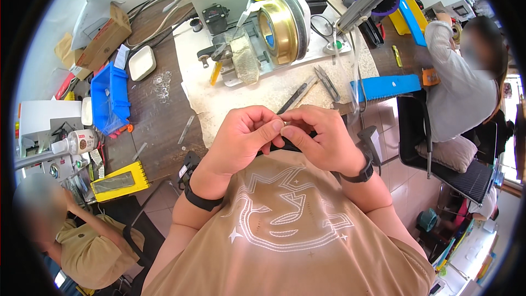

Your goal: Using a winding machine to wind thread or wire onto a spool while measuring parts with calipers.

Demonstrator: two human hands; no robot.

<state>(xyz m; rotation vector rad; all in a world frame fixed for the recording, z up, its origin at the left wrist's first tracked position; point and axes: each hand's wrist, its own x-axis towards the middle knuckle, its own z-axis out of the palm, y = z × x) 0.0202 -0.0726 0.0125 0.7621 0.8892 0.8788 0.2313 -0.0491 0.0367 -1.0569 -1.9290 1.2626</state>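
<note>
Before the person spreads a brown wooden desk [156, 140], partly covered by a pale, stained sheet [241, 96]. To the sheet's left sits a blue plastic bin [121, 96], and over its far half stands a gold-coloured machine wheel [285, 19]. Near the sheet's front edge, the left hand [246, 130] and right hand [320, 130] meet, thumbs and forefingers pinching a tiny pale piece [284, 123] between their tips, its shape mostly hidden by the grip.
</note>
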